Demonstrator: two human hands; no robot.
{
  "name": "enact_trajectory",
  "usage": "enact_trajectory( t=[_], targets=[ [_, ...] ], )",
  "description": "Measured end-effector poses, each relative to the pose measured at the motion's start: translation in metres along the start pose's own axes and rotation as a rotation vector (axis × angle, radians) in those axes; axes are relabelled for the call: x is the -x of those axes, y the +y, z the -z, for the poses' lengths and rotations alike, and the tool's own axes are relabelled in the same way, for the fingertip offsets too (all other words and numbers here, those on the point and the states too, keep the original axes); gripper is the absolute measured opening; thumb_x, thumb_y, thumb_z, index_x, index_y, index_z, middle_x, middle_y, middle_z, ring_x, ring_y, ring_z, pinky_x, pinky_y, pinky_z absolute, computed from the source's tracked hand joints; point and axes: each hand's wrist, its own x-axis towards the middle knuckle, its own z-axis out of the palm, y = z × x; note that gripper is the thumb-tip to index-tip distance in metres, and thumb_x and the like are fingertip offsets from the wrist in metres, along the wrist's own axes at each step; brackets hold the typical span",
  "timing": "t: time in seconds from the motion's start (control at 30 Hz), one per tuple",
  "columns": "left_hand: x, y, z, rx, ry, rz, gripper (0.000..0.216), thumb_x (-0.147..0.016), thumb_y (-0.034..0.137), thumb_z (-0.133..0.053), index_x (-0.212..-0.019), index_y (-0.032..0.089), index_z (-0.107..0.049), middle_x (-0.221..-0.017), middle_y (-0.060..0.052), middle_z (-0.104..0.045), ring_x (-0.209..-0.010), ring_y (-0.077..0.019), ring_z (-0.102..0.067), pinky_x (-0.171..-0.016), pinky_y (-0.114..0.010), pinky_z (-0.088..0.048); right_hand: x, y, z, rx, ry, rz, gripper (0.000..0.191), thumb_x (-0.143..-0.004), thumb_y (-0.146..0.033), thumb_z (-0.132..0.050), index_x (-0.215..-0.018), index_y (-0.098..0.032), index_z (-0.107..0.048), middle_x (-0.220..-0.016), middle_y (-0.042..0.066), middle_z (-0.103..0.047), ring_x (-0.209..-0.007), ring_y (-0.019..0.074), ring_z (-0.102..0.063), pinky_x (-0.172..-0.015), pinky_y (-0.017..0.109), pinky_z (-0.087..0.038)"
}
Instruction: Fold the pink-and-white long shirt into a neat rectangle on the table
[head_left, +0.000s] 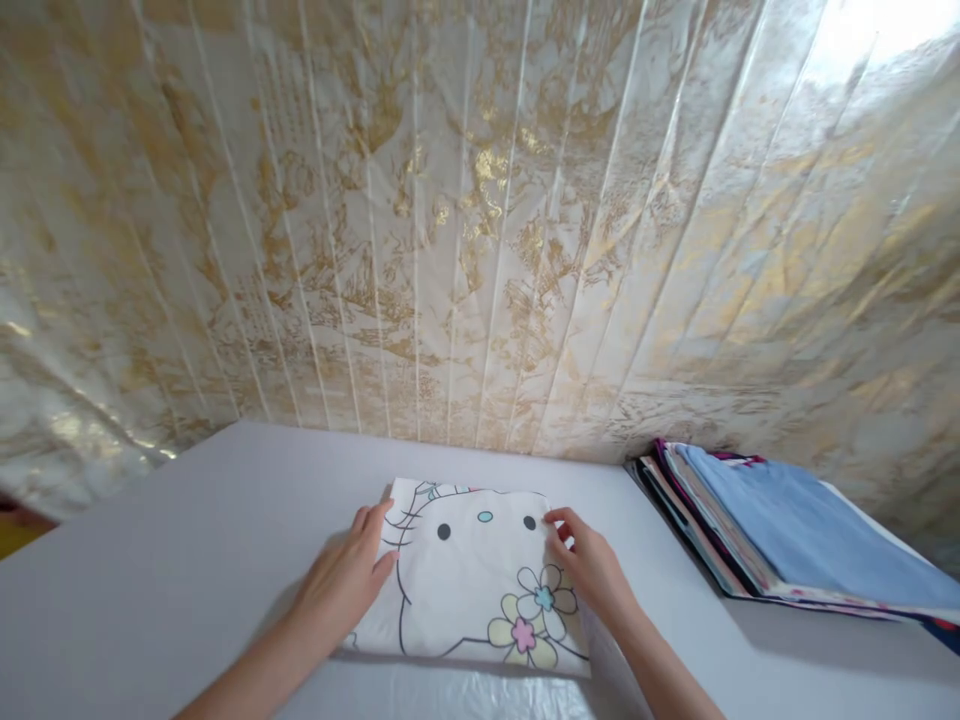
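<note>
A folded white T-shirt (457, 600) lies flat on the table, printed with a cartoon cat face and flowers in yellow, white, pink and blue. My left hand (349, 570) rests along its left edge, thumb and fingers apart on the cloth. At the upper right edge, the thumb and index finger of my right hand (589, 560) are bent together at the fabric in a pinch. The shirt's underside and inner layers are hidden.
On the right stands a stack of folded clothes, with a light blue garment (810, 530) on top. The white table (247, 500) meets a gold-and-white patterned, creased covering (450, 250) at its back edge. Something yellow and red (22, 530) shows at far left.
</note>
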Motion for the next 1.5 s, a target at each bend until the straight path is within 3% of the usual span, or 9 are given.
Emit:
enact_trajectory(
  t=[0.43,0.6,0.7,0.83,0.93,1.03,1.13,1.33,1.5],
  targets=[
    [0.014,0.003,-0.008,-0.219,0.018,0.0,0.038,-0.095,0.012,-0.029,-0.129,0.018,-0.044,-0.132,-0.011,-0.051,-0.092,-0.0219,-0.067,-0.072,-0.032,-0.052,0.006,0.005,-0.007,0.059,0.056,-0.052,0.022,-0.081,-0.023,-0.039,-0.101,-0.025,-0.047,-0.074,-0.002,-0.061,-0.069,0.0194,-0.059,-0.062,0.027,-0.035],
    [0.012,0.022,-0.001,-0.322,0.096,-0.184,0.04,-0.088,0.008,-0.039,-0.121,0.02,-0.058,-0.143,-0.012,-0.045,-0.119,-0.0291,-0.053,-0.095,-0.045,-0.044,-0.002,0.004,-0.004,0.015,0.003,-0.116,0.024,-0.087,-0.032,-0.041,-0.109,-0.023,-0.044,-0.081,0.0,-0.065,-0.076,0.0208,-0.061,-0.065,0.028,-0.035],
    [0.01,0.04,-0.007,-0.204,-0.027,-0.385,0.038,-0.091,0.018,-0.044,-0.127,0.025,-0.056,-0.149,-0.006,-0.039,-0.136,-0.0265,-0.036,-0.107,-0.046,-0.033,-0.012,0.001,-0.001,0.006,-0.018,-0.168,0.031,-0.088,-0.037,-0.045,-0.113,-0.02,-0.045,-0.084,0.003,-0.066,-0.079,0.0224,-0.062,-0.065,0.028,-0.036],
    [0.01,0.05,-0.024,-0.043,-0.226,-0.572,0.05,-0.099,0.039,-0.036,-0.147,0.027,-0.03,-0.156,-0.004,-0.02,-0.143,-0.0237,-0.02,-0.114,-0.047,-0.022,-0.027,-0.004,-0.002,0.017,-0.021,-0.206,0.034,-0.084,-0.027,-0.051,-0.116,-0.018,-0.046,-0.087,0.004,-0.067,-0.083,0.0221,-0.062,-0.066,0.028,-0.037],
    [0.011,0.047,-0.03,0.0,-0.278,-0.577,0.054,-0.099,0.044,-0.034,-0.15,0.028,-0.021,-0.157,-0.004,-0.016,-0.144,-0.024,-0.016,-0.115,-0.048,-0.018,-0.037,-0.005,-0.006,0.03,0.009,-0.186,0.035,-0.079,-0.015,-0.053,-0.113,-0.019,-0.05,-0.085,0.002,-0.066,-0.081,0.0195,-0.061,-0.066,0.027,-0.038],
    [0.011,0.049,-0.026,0.014,-0.313,-0.524,0.054,-0.098,0.043,-0.036,-0.149,0.028,-0.024,-0.157,-0.004,-0.015,-0.144,-0.025,-0.014,-0.116,-0.049,-0.018,-0.046,0.001,-0.005,-0.167,-0.042,-0.231,0.036,-0.076,-0.007,-0.049,-0.109,-0.021,-0.05,-0.079,-0.001,-0.063,-0.064,0.0141,-0.059,-0.058,0.024,-0.039],
    [0.007,0.068,-0.021,0.048,-0.372,-0.502,0.053,-0.098,0.04,-0.037,-0.148,0.024,-0.028,-0.156,-0.006,-0.016,-0.144,-0.0247,-0.016,-0.116,-0.05,-0.018,-0.051,0.01,0.001,-0.354,-0.115,-0.321,0.032,-0.076,-0.006,-0.045,-0.105,-0.02,-0.049,-0.07,-0.003,-0.06,-0.051,0.0124,-0.058,-0.048,0.023,-0.042],
    [-0.013,0.124,-0.029,0.107,-0.445,-0.627,0.061,-0.094,0.037,-0.044,-0.149,0.019,-0.025,-0.156,-0.008,-0.014,-0.145,-0.0233,-0.011,-0.116,-0.049,-0.014,-0.055,0.022,0.006,-0.45,-0.143,-0.346,0.022,-0.077,-0.014,-0.05,-0.098,-0.019,-0.05,-0.071,-0.001,-0.062,-0.053,0.0144,-0.062,-0.044,0.023,-0.046],
    [-0.018,0.129,-0.047,0.073,-0.471,-0.612,0.068,-0.095,0.047,-0.042,-0.151,0.019,-0.016,-0.157,-0.009,-0.002,-0.145,-0.0255,-0.003,-0.117,-0.049,-0.012,-0.065,0.032,0.004,-0.438,-0.145,-0.265,0.026,-0.068,-0.015,-0.058,-0.094,-0.019,-0.055,-0.068,-0.003,-0.061,-0.055,0.0132,-0.06,-0.044,0.02,-0.043]
  ],
)
